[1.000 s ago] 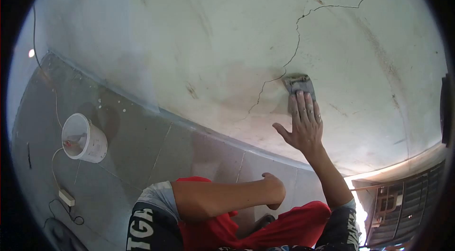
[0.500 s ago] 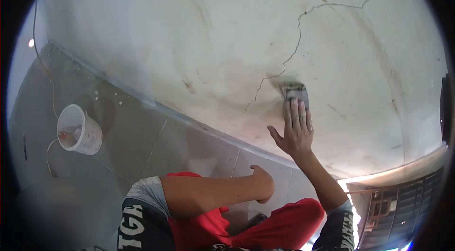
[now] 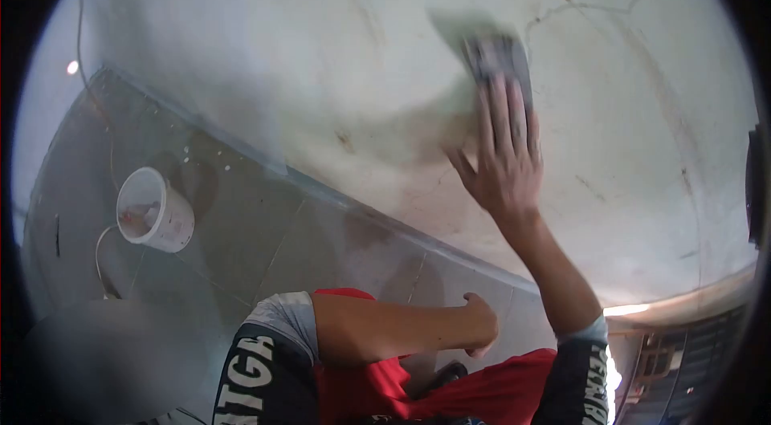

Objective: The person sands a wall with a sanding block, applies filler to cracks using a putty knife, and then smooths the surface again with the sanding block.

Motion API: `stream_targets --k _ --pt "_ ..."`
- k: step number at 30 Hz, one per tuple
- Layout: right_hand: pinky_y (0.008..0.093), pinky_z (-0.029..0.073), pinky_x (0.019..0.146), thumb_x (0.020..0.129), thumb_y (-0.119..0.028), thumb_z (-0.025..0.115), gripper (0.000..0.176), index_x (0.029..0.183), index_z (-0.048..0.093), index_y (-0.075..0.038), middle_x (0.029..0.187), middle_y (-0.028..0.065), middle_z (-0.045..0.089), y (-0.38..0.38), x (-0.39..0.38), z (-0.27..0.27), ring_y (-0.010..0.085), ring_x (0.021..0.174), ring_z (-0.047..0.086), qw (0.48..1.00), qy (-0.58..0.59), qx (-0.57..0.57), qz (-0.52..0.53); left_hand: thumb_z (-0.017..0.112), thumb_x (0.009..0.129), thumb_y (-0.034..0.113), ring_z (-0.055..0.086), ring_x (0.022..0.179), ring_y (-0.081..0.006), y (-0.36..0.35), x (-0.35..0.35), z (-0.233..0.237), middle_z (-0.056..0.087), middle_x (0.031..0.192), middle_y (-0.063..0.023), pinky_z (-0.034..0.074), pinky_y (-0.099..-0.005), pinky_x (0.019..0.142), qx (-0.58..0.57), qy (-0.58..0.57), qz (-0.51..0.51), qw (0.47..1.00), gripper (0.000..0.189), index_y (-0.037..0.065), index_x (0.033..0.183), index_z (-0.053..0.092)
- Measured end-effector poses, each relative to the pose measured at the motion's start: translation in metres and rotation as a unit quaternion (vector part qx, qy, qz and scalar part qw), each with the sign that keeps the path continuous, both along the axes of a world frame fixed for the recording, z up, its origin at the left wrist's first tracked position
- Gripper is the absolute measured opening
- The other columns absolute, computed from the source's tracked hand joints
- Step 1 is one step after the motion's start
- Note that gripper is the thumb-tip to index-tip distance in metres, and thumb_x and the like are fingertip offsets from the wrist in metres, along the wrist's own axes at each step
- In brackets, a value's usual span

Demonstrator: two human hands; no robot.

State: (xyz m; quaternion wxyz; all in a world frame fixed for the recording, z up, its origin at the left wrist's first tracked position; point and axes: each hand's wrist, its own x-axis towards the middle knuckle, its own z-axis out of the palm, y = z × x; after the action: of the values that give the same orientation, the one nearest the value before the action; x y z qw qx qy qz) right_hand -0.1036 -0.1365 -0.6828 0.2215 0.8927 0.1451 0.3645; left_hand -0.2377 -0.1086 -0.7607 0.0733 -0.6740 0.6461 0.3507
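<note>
My right hand [image 3: 511, 172] reaches up against the pale wall [image 3: 337, 64]. Its fingers lie straight over a grey, flat piece of sandpaper [image 3: 502, 56], pressing it to the plaster, with the thumb out to the side. Motion blurs the sandpaper a little. A thin crack [image 3: 578, 7] runs across the wall to the upper right of the sandpaper, and its lower part is covered by the hand. Low down, my left hand [image 3: 482, 324] hangs bent at the wrist near my red-clothed knee, apart from the wall. Its fingers are mostly hidden from view.
A white bucket [image 3: 178, 220] with something inside stands on the grey tiled floor [image 3: 241, 240] at left. A cable [image 3: 108, 132] runs down the wall and floor behind it. A blurred rounded shape [image 3: 112, 361] fills the lower left. Dark slatted panels [image 3: 683, 369] are at lower right.
My right hand has slid up the wall with the sandpaper, which now covers part of the crack's course. The view has shifted slightly, and my left hand stays low.
</note>
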Motion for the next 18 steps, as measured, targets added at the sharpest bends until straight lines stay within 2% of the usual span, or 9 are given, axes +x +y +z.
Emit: stream_targets --k 3,6,9,11,14,17,18 --pt "0.0408 0.029 0.115 0.084 -0.056 0.064 0.079 0.145 0.046 -0.008 0.153 0.0065 0.041 -0.060 -0.032 -0.067 0.0229 0.142 0.036 0.998 0.055 -0.031 0.004 0.066 0.083 0.036 0.060 0.118 -0.0286 0.014 0.005 0.007 0.064 0.128 -0.0091 0.037 -0.0575 0.105 0.015 -0.054 -0.020 0.998 0.048 0.020 0.128 0.064" --pt "0.0409 0.029 0.115 0.084 -0.057 0.064 0.080 0.144 0.046 -0.007 0.153 0.0061 0.041 -0.054 -0.028 -0.052 0.0229 0.142 0.036 0.997 0.054 -0.040 0.028 0.067 0.083 0.039 0.059 0.119 -0.0308 0.017 0.000 0.004 0.063 0.129 -0.0088 0.036 -0.0582 0.105 0.002 -0.039 -0.019 0.999 0.051 0.019 0.130 0.063" --pt "0.0395 0.030 0.116 0.081 -0.057 0.066 0.085 0.146 0.044 -0.007 0.154 0.0052 0.039 0.000 -0.001 0.004 0.0226 0.142 0.036 0.997 0.045 0.010 0.063 0.071 0.079 0.038 0.061 0.117 -0.0305 0.008 -0.008 -0.018 0.066 0.123 -0.0115 0.039 -0.0573 0.101 -0.035 -0.022 -0.009 0.999 0.052 0.016 0.125 0.066" --pt "0.0393 0.029 0.116 0.080 -0.055 0.068 0.087 0.147 0.041 -0.007 0.155 0.0049 0.037 0.038 0.029 0.035 0.0222 0.143 0.034 0.994 -0.007 0.020 0.110 0.071 0.079 0.037 0.061 0.117 -0.0306 0.004 -0.006 -0.013 0.066 0.123 -0.0123 0.039 -0.0573 0.101 0.003 -0.021 -0.039 0.999 0.050 0.015 0.124 0.067" --pt "0.0397 0.029 0.117 0.082 -0.053 0.067 0.084 0.147 0.041 -0.007 0.156 0.0048 0.035 0.071 0.049 0.036 0.0213 0.144 0.032 0.987 -0.047 0.079 0.132 0.070 0.079 0.034 0.061 0.117 -0.0306 0.005 -0.002 -0.009 0.066 0.123 -0.0129 0.039 -0.0570 0.101 0.016 -0.008 -0.050 0.999 0.047 0.014 0.122 0.068" --pt "0.0385 0.029 0.116 0.085 -0.054 0.063 0.080 0.147 0.042 -0.008 0.157 0.0050 0.033 0.050 0.041 -0.007 0.0206 0.144 0.031 0.993 -0.022 0.061 0.094 0.069 0.080 0.031 0.061 0.117 -0.0304 0.014 -0.004 -0.007 0.066 0.124 -0.0119 0.039 -0.0567 0.101 -0.016 0.004 -0.008 1.000 0.045 0.013 0.122 0.068" --pt "0.0409 0.027 0.116 0.085 -0.056 0.062 0.082 0.146 0.042 -0.006 0.156 0.0071 0.035 0.035 0.034 -0.035 0.0234 0.144 0.032 0.996 0.011 0.038 0.080 0.068 0.081 0.031 0.061 0.117 -0.0302 0.017 -0.002 -0.006 0.066 0.125 -0.0112 0.039 -0.0566 0.101 -0.035 0.000 0.016 0.999 0.045 0.013 0.122 0.068"
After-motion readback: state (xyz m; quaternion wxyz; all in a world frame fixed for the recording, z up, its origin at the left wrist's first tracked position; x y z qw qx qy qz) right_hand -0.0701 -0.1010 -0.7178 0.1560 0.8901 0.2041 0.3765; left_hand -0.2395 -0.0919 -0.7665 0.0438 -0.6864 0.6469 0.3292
